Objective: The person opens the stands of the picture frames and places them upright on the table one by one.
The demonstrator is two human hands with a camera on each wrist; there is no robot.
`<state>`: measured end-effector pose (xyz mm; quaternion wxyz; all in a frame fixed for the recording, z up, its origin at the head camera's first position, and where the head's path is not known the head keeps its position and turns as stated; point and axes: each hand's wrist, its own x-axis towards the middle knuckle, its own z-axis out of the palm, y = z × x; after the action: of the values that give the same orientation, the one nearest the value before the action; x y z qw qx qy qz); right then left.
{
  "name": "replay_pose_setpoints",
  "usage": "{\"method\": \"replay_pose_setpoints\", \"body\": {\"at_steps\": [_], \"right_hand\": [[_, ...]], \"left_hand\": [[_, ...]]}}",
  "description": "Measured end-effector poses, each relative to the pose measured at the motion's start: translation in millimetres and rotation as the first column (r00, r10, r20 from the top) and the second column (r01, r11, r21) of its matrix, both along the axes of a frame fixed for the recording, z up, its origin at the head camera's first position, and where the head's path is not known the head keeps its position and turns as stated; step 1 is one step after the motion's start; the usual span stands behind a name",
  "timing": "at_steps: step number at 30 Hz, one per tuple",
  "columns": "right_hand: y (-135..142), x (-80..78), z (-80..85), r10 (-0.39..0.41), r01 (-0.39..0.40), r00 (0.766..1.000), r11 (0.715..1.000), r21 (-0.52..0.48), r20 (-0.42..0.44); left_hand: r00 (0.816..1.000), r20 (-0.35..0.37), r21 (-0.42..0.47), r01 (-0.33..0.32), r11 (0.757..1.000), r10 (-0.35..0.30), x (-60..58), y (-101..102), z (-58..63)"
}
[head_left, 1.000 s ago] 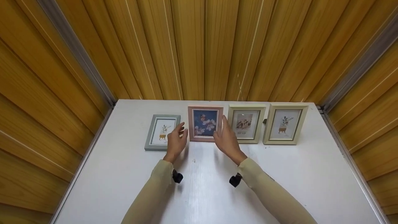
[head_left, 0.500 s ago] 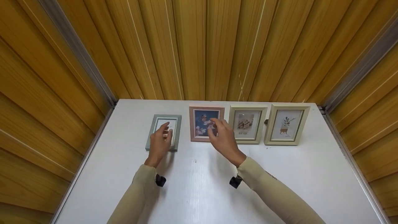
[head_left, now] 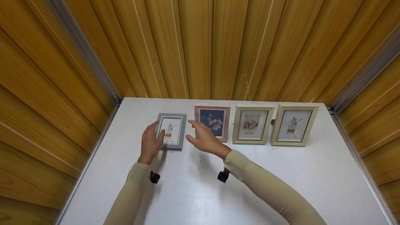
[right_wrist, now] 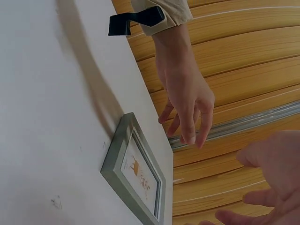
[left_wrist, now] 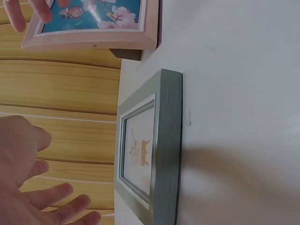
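Observation:
A grey-green picture frame [head_left: 168, 147] lies face up on the white table, showing a potted-plant print. My left hand [head_left: 150, 140] is over its left side, fingers loosely bent and apart; in the right wrist view this hand [right_wrist: 185, 96] hovers above the frame [right_wrist: 117, 161]. To the right of that frame is my right hand [head_left: 204, 137], fingers spread, covering part of the pink picture frame [head_left: 212, 107] in the head view. Neither hand holds anything. The pink frame stands upright with a blossom picture, and its back support [left_wrist: 126, 54] shows in the left wrist view.
Two cream picture frames, one with a flower print [head_left: 236, 125] and one with a plant print [head_left: 276, 128], stand upright to the right of the pink one. The white table [head_left: 193, 187] ends at a wood-slat wall [head_left: 200, 50], with metal-railed slat walls at both sides.
My right hand has let go of the pink frame and moved left. My left hand has gone left from beside the pink frame to the grey-green frame's left side.

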<state>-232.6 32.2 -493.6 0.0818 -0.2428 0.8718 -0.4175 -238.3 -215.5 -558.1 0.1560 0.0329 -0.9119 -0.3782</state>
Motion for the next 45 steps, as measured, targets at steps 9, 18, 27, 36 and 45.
{"method": "replay_pose_setpoints", "body": {"at_steps": [9, 18, 27, 36, 45], "right_hand": [[-28, -17.1, -19.9, -0.021, 0.019, 0.999, 0.998, 0.058, 0.038], [-51, -31.4, -37.4, 0.002, -0.004, 0.997, 0.999, 0.033, 0.074], [-64, -41.8, -54.6, -0.060, 0.054, 0.986, 0.998, 0.040, 0.155], [-70, -50.6, -65.2, -0.124, 0.128, 0.969, 0.992, -0.008, 0.216], [-72, -54.6, -74.1, -0.127, 0.151, 0.958, 0.985, -0.079, 0.256]], "left_hand": [[0.982, 0.190, -0.007, 0.000, 1.000, 0.001, -9.3, -9, -11.4], [0.949, 0.314, 0.054, -0.025, 0.998, 0.007, -17.9, -22, -14.6], [0.924, 0.380, 0.082, -0.088, 0.993, 0.050, -26.5, -30, -21.7], [0.915, 0.400, 0.071, -0.089, 0.994, 0.054, -33.2, -26, -20.1], [0.913, 0.401, 0.066, -0.105, 0.992, 0.070, -32.7, -25, -25.1]]}}
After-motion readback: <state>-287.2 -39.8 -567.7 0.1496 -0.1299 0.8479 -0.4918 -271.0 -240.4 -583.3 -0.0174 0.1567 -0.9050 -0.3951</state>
